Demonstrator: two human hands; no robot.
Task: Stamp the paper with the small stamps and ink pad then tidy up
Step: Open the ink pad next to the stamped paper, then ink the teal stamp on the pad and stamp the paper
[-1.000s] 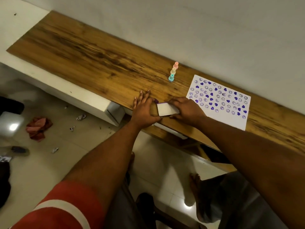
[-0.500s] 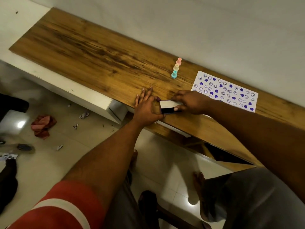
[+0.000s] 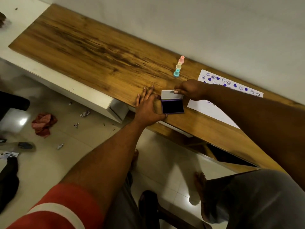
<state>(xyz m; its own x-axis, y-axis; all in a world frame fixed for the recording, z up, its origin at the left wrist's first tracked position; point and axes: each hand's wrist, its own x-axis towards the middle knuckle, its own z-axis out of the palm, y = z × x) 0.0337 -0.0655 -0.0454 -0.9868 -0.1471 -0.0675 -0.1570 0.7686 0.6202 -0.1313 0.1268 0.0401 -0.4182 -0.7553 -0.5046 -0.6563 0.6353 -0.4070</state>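
The small purple ink pad case [image 3: 172,105] with the dark, almost black pad inside now lies open near the front edge of the long brown wooden table [image 3: 85,47]. A moment ago its grey-white lid [image 3: 171,94] was down over the pad; now the lid is swung up and back. That is odd for tidying up, since the white sheet of paper [image 3: 212,108] beside it is already full of purple hearts and smiley faces. My guess is the person is either checking the pad or getting ready to stamp again, and the case must be closed before the job is done. The right hand [image 3: 189,90] has curled fingers, with the thumb pinching the top edge of the lid. The left hand [image 3: 147,108] lies flat and spread on the table, touching the left side of the case to keep it from sliding, and grips nothing. The three little plastic stamps [image 3: 178,66], blue, cream and pink, stand stacked in a small tower farther back, near the wall. No words or brand names can be read anywhere.
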